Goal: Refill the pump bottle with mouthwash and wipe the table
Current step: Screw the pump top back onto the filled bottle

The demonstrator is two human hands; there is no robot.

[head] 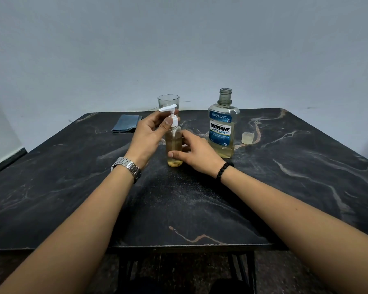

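A: From the head view, where's the pump bottle (174, 145)?

B: Upright mid-worktop (263, 198), mostly full of amber liquid. The left hand (151, 134) has its fingers curled round the white pump head (172, 117); the right hand (191, 151) grips the bottle's lower body.

A: So the pump is likely being screwed on?

B: That's my reading. Hold the base firm, seat the collar straight, turn until snug. The Listerine bottle (222, 128) stands uncapped nearby, its cap (248, 137) beside it; the blue cloth (126, 123) waits far left.
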